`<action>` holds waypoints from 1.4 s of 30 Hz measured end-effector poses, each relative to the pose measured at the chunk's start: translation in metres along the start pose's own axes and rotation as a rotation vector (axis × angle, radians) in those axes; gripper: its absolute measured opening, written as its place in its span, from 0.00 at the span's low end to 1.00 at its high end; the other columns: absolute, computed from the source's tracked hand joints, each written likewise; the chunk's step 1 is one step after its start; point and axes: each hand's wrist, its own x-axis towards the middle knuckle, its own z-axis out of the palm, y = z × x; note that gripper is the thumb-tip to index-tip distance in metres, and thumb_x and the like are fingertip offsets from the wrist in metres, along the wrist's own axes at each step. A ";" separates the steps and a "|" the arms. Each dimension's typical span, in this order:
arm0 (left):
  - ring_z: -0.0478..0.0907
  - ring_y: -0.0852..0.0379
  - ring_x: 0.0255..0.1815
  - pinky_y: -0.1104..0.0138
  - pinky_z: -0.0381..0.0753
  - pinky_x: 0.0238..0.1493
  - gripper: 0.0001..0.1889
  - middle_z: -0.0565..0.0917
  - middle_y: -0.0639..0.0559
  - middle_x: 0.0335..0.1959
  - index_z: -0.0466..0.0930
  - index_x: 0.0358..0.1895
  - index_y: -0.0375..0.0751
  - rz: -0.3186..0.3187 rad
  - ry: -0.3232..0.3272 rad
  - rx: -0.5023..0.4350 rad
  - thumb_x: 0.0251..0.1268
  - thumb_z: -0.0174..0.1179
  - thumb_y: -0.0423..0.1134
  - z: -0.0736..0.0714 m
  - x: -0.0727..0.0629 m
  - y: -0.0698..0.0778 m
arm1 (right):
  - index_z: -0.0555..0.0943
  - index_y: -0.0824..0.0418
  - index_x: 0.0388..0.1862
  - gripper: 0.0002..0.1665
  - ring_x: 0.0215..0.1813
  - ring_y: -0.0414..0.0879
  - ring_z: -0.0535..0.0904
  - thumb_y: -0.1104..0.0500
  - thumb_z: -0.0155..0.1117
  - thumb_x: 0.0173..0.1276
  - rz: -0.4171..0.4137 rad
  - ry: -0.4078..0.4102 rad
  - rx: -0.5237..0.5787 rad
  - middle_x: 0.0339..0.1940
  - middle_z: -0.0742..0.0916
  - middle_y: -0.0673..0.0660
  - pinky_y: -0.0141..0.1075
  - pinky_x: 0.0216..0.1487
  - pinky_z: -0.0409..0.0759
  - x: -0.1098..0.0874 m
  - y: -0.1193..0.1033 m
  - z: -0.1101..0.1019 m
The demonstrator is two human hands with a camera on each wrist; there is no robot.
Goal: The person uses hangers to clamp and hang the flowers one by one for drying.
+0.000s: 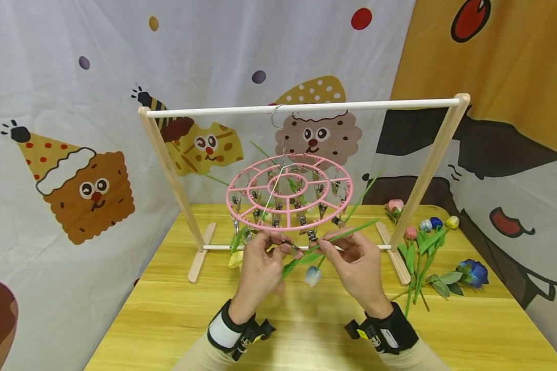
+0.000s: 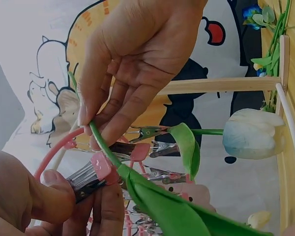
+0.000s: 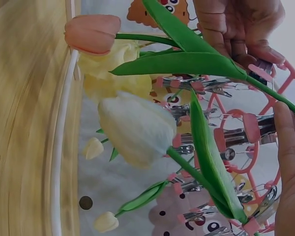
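Observation:
A pink round clip hanger (image 1: 288, 212) with rings of metal clips hangs in front of me. My left hand (image 1: 262, 263) pinches one of its metal clips (image 2: 88, 178), which has pink tips, between thumb and fingers. The green stem (image 2: 103, 142) of an orange-pink tulip (image 3: 92, 34) lies right at those tips. Farther along that stem, my right hand (image 1: 359, 263) pinches it between thumb and fingertips. Between the hands, a pale blue-white tulip (image 1: 313, 276) hangs head down from another clip. A yellow flower (image 3: 115, 69) shows behind the orange-pink tulip.
The hanger hooks onto the white bar (image 1: 376, 104) of a wooden-legged rack (image 1: 169, 178) on the table (image 1: 158, 309). On the right lie several tulips (image 1: 422, 252), a blue rose (image 1: 473, 273) and a pink flower (image 1: 394, 206). A printed curtain (image 1: 51, 51) stands behind.

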 end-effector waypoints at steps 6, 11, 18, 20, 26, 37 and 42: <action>0.93 0.49 0.53 0.67 0.97 0.58 0.06 0.92 0.33 0.50 0.81 0.45 0.30 -0.018 -0.020 -0.057 0.81 0.60 0.17 0.001 0.001 -0.001 | 0.82 0.83 0.55 0.13 0.50 0.47 0.99 0.88 0.63 0.75 -0.008 0.004 -0.001 0.51 0.96 0.54 0.44 0.50 0.99 0.000 0.002 0.002; 0.93 0.48 0.53 0.66 0.97 0.58 0.05 0.92 0.33 0.51 0.81 0.46 0.31 -0.022 -0.030 -0.052 0.83 0.61 0.19 0.002 0.002 -0.003 | 0.82 0.83 0.55 0.13 0.51 0.46 0.99 0.88 0.63 0.75 -0.024 0.006 -0.007 0.52 0.96 0.54 0.41 0.51 0.99 -0.001 0.002 0.003; 0.93 0.47 0.53 0.66 0.97 0.58 0.05 0.91 0.30 0.50 0.81 0.46 0.29 -0.003 -0.035 -0.052 0.82 0.61 0.18 0.003 0.002 -0.006 | 0.81 0.84 0.55 0.13 0.53 0.46 0.99 0.88 0.62 0.76 -0.049 0.001 0.027 0.52 0.96 0.58 0.41 0.53 0.99 -0.001 0.002 0.005; 0.93 0.48 0.52 0.67 0.97 0.58 0.05 0.91 0.31 0.51 0.82 0.47 0.30 -0.005 -0.034 -0.051 0.81 0.62 0.18 0.003 0.003 -0.006 | 0.81 0.85 0.55 0.13 0.53 0.47 0.99 0.88 0.61 0.76 -0.050 -0.002 0.035 0.52 0.95 0.59 0.42 0.53 0.99 -0.001 0.002 0.005; 0.93 0.50 0.51 0.69 0.96 0.56 0.06 0.92 0.34 0.50 0.86 0.52 0.32 -0.006 -0.041 -0.019 0.82 0.65 0.21 0.002 0.004 -0.006 | 0.81 0.85 0.56 0.13 0.54 0.48 0.98 0.89 0.61 0.75 -0.042 -0.008 0.060 0.53 0.95 0.61 0.42 0.54 0.99 -0.002 0.003 0.004; 0.93 0.41 0.63 0.63 0.96 0.65 0.12 0.92 0.38 0.56 0.87 0.64 0.37 -0.008 -0.096 0.027 0.87 0.69 0.34 -0.003 0.000 -0.005 | 0.82 0.84 0.58 0.16 0.57 0.48 0.98 0.89 0.62 0.75 -0.023 -0.035 0.059 0.56 0.94 0.60 0.41 0.58 0.98 -0.004 0.002 0.002; 0.92 0.41 0.66 0.64 0.97 0.64 0.15 0.92 0.40 0.60 0.87 0.67 0.41 -0.015 -0.106 0.041 0.85 0.73 0.36 -0.004 -0.001 -0.007 | 0.82 0.83 0.58 0.17 0.57 0.47 0.98 0.90 0.62 0.74 -0.029 -0.045 0.039 0.57 0.94 0.59 0.41 0.58 0.98 -0.006 0.002 0.001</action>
